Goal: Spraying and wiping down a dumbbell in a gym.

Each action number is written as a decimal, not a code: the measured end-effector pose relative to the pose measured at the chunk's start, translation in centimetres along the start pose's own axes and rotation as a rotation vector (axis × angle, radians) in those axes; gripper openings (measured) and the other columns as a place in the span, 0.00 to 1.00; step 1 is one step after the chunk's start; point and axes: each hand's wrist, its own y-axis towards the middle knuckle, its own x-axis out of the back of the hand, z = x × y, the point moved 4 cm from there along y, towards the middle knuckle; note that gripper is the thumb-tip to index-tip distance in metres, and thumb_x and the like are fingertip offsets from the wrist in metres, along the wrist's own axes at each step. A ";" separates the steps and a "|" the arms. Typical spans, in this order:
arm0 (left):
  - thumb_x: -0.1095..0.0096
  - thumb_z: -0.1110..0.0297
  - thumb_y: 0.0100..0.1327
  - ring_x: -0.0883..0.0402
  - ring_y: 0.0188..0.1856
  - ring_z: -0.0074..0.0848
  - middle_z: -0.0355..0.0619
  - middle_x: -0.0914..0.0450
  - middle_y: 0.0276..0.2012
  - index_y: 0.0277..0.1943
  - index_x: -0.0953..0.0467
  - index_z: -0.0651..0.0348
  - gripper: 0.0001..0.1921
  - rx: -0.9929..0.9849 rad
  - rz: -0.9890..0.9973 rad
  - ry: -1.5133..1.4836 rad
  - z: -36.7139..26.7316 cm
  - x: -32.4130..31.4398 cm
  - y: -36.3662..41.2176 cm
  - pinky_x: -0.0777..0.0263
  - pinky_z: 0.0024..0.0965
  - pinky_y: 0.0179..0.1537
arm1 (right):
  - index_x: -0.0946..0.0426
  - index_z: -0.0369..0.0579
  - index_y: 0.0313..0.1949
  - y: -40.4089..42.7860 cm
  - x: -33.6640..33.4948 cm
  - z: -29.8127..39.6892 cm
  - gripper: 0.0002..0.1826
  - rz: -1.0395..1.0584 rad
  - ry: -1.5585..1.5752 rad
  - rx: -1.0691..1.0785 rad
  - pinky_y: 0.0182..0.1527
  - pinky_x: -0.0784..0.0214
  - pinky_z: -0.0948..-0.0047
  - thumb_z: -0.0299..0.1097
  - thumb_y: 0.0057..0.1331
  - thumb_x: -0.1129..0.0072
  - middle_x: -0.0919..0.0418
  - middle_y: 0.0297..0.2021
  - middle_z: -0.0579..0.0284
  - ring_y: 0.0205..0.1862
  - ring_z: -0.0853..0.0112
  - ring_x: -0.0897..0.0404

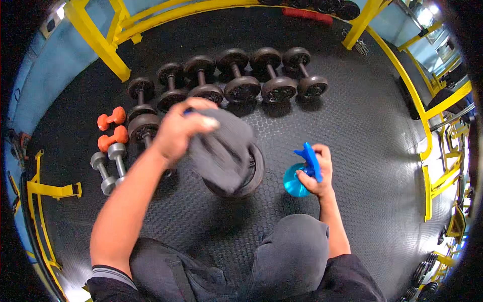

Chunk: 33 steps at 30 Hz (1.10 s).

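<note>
My left hand grips a grey cloth, blurred by motion, that hangs over a black round-headed dumbbell in front of me. The cloth hides much of that dumbbell. On the right, my right hand holds a spray bottle of blue liquid by its blue trigger head, above the floor. Beyond my hands, several black dumbbells stand in a row. More black dumbbells lie to the left, partly behind my left hand and forearm.
Two orange dumbbells and two grey dumbbells lie at the left on black rubber flooring. Yellow metal frames surround the area. A red roller-like object lies at the far side. My bent knees are close below.
</note>
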 end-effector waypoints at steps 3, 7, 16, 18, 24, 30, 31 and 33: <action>0.42 0.62 0.43 0.24 0.41 0.29 0.45 0.23 0.41 0.50 0.29 0.64 0.28 0.052 -0.042 -0.092 -2.8 3.8 -0.6 0.29 0.33 0.48 | 0.28 0.44 0.47 2.5 0.0 6.0 0.29 0.178 0.792 -0.290 0.47 0.32 0.62 0.31 0.40 0.36 0.28 0.50 0.50 0.50 0.61 0.26; 0.39 0.66 0.40 0.32 0.28 0.17 0.33 0.30 0.25 0.28 0.32 0.57 0.12 0.300 0.110 0.137 -0.7 6.3 -2.6 0.38 0.22 0.32 | 0.29 0.41 0.51 5.0 -1.2 10.0 0.34 0.962 0.668 0.023 0.51 0.33 0.62 0.40 0.42 0.39 0.25 0.50 0.51 0.51 0.60 0.26; 0.32 0.67 0.44 0.38 0.24 0.12 0.27 0.36 0.20 0.24 0.34 0.54 0.13 0.446 0.392 0.319 2.0 4.1 -3.1 0.46 0.22 0.27 | 0.29 0.42 0.43 6.2 -2.6 11.8 0.27 1.150 0.030 0.150 0.35 0.35 0.56 0.33 0.39 0.40 0.25 0.28 0.48 0.32 0.49 0.25; 0.32 0.67 0.44 0.39 0.24 0.12 0.27 0.37 0.20 0.24 0.35 0.53 0.14 0.433 0.406 0.295 2.0 3.7 -3.1 0.46 0.22 0.27 | 0.29 0.42 0.43 6.7 -3.1 11.6 0.27 1.096 0.012 0.171 0.35 0.35 0.56 0.32 0.39 0.40 0.26 0.28 0.48 0.32 0.49 0.25; 0.30 0.66 0.44 0.39 0.25 0.12 0.27 0.38 0.20 0.24 0.35 0.53 0.15 0.437 0.436 0.330 2.3 2.4 -2.8 0.46 0.23 0.27 | 0.30 0.42 0.34 8.9 -4.3 13.7 0.19 0.980 -0.065 0.196 0.38 0.33 0.52 0.30 0.39 0.42 0.24 0.29 0.44 0.37 0.47 0.24; 0.32 0.67 0.46 0.36 0.27 0.12 0.28 0.35 0.22 0.27 0.33 0.54 0.12 0.366 0.365 0.252 1.9 2.6 -3.0 0.44 0.22 0.30 | 0.29 0.42 0.41 7.9 -4.1 13.7 0.24 1.038 0.018 0.244 0.38 0.32 0.56 0.31 0.40 0.41 0.23 0.30 0.46 0.36 0.49 0.23; 0.33 0.67 0.46 0.34 0.29 0.13 0.29 0.32 0.24 0.28 0.31 0.55 0.11 0.325 0.310 0.203 1.4 2.6 -3.0 0.42 0.21 0.32 | 0.29 0.42 0.43 8.1 -3.2 13.1 0.26 1.013 0.153 0.177 0.39 0.31 0.58 0.31 0.40 0.41 0.23 0.31 0.46 0.37 0.50 0.23; 0.38 0.68 0.49 0.26 0.34 0.20 0.37 0.23 0.31 0.35 0.26 0.60 0.11 0.354 0.242 0.036 2.1 3.4 -2.8 0.34 0.24 0.41 | 0.29 0.43 0.47 6.9 -3.2 8.8 0.29 0.835 0.204 0.190 0.41 0.30 0.60 0.33 0.41 0.39 0.23 0.34 0.47 0.38 0.54 0.22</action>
